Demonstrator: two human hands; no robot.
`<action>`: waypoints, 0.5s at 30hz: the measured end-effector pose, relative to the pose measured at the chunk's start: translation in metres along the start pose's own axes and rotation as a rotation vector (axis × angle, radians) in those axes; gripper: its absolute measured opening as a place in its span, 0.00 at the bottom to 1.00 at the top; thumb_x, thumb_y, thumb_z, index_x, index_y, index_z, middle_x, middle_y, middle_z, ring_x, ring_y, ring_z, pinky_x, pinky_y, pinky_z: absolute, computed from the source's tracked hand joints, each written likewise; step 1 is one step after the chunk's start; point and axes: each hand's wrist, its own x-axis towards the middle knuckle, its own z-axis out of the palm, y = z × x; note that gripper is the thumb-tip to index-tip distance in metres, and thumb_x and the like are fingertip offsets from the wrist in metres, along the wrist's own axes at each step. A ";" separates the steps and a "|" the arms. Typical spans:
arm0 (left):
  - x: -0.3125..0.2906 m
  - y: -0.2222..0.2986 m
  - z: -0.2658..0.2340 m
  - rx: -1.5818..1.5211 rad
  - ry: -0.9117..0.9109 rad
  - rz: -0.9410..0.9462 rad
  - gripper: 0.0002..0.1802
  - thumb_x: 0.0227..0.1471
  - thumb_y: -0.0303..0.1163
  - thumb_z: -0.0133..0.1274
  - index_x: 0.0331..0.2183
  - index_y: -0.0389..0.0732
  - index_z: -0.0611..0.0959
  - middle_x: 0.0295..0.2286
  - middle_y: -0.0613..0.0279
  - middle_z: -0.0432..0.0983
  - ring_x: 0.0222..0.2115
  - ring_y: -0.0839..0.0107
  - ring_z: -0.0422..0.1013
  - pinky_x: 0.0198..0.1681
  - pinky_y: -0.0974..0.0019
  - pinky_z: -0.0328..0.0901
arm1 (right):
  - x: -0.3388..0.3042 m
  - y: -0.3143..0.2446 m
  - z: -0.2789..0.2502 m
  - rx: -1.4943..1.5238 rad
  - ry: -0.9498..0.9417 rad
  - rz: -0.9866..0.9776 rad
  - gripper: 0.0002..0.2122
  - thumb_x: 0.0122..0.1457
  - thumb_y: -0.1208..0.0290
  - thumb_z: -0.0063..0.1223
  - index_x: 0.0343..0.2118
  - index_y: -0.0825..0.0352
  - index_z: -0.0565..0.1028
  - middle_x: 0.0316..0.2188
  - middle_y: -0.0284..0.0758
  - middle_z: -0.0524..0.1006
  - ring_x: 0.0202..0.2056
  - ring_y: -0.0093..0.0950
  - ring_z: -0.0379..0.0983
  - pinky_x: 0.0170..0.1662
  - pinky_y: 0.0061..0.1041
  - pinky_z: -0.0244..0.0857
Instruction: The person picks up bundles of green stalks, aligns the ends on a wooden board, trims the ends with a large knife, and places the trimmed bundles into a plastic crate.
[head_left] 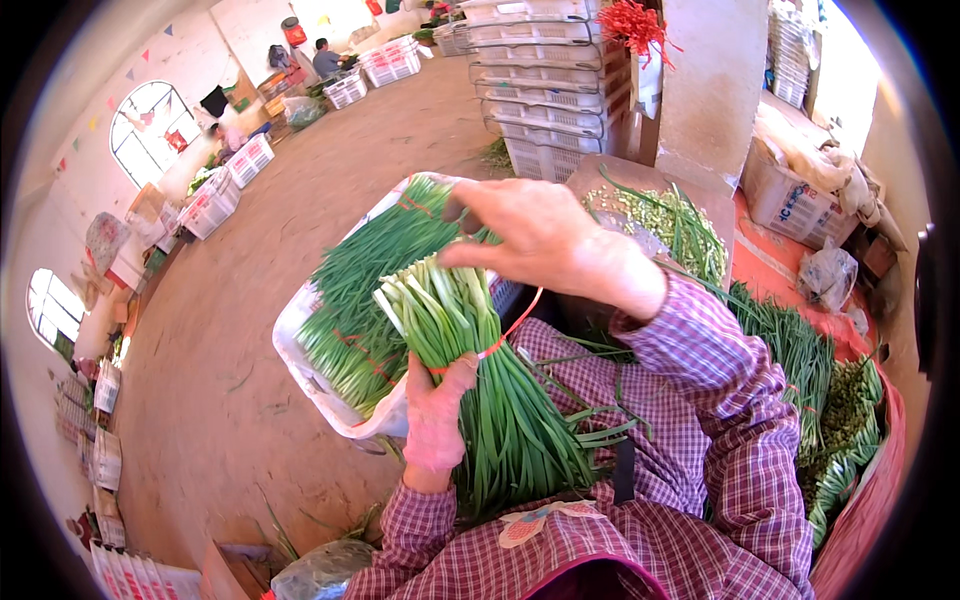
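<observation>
While the left hand point(438, 405) grips a bunch of green stalks point(515, 410) over a plaid-covered lap point(650, 405), the right hand point(540, 232), thumb and fingers spread wide, hovers just beside the pale ends point(425, 282). An orange tie point(508, 335) crosses the bunch; bundled greens point(372, 268) fill a white basket point(290, 345) near the left hand.

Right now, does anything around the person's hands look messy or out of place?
A little: a few green leaves splay sideways over the checked clothing, out of line with the bundle in the left hand. Pale trimmings lie scattered on the brown surface nearby.
</observation>
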 end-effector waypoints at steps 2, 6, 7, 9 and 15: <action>-0.003 0.001 0.005 0.137 0.026 0.091 0.17 0.52 0.37 0.55 0.42 0.38 0.74 0.29 0.69 0.66 0.29 0.79 0.63 0.34 0.73 0.61 | 0.002 -0.002 0.006 -0.009 -0.052 0.008 0.19 0.54 0.54 0.57 0.39 0.66 0.72 0.29 0.41 0.78 0.34 0.42 0.76 0.36 0.40 0.69; -0.001 -0.005 0.005 -0.030 0.055 0.020 0.16 0.52 0.37 0.54 0.41 0.38 0.75 0.29 0.69 0.66 0.29 0.78 0.63 0.34 0.73 0.62 | -0.002 0.001 0.013 0.027 -0.105 -0.005 0.13 0.54 0.65 0.53 0.40 0.65 0.71 0.30 0.44 0.76 0.34 0.44 0.75 0.37 0.40 0.69; 0.001 -0.008 0.003 -0.047 0.054 0.021 0.16 0.52 0.36 0.54 0.41 0.38 0.75 0.29 0.69 0.66 0.29 0.78 0.62 0.34 0.73 0.62 | -0.004 0.005 0.011 0.107 -0.117 -0.031 0.13 0.54 0.65 0.52 0.40 0.65 0.71 0.30 0.44 0.76 0.35 0.44 0.74 0.38 0.40 0.68; 0.003 -0.010 0.000 -0.065 0.050 0.020 0.15 0.52 0.36 0.53 0.41 0.38 0.75 0.29 0.69 0.66 0.29 0.78 0.62 0.34 0.73 0.62 | -0.007 0.010 0.005 0.184 -0.129 -0.053 0.13 0.55 0.66 0.52 0.40 0.65 0.71 0.31 0.44 0.76 0.36 0.44 0.74 0.38 0.40 0.68; 0.004 -0.010 -0.001 -0.033 -0.001 0.015 0.21 0.50 0.33 0.56 0.45 0.38 0.72 0.31 0.68 0.70 0.29 0.78 0.63 0.35 0.72 0.62 | -0.006 0.016 -0.008 0.118 -0.270 -0.178 0.09 0.56 0.68 0.50 0.37 0.64 0.74 0.30 0.42 0.75 0.35 0.43 0.74 0.39 0.40 0.68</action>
